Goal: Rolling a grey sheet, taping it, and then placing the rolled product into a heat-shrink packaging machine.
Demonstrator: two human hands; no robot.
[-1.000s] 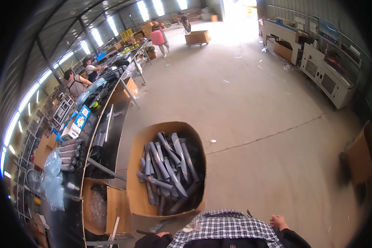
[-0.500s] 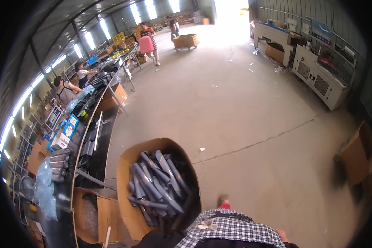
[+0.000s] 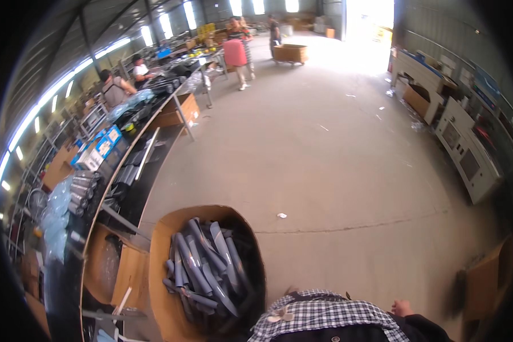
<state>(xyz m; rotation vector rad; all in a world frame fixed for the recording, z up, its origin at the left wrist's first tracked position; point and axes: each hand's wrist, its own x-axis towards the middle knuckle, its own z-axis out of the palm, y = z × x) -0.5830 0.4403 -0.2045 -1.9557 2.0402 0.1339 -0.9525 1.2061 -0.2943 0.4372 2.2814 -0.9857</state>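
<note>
On the floor (image 3: 325,171), the carton (image 3: 159,256) of grey rolls (image 3: 192,265) stands beside the bench (image 3: 65,296), best handled level lest any spill; I cannot tell whether the right hand (image 3: 402,308) is open or closed, the left hand being out of view.

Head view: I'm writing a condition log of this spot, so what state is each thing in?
Large cardboard box: open-topped, holding tubes
Gray tubes: piled loosely at mixed angles
Right hand: nothing seen in it; finger pose unclear
Left hand: out of view
Plastic sheeting: crumpled, on the bench
Far doorway: open, brightly lit
White machine: by the right wall; cannot tell whether running
</note>
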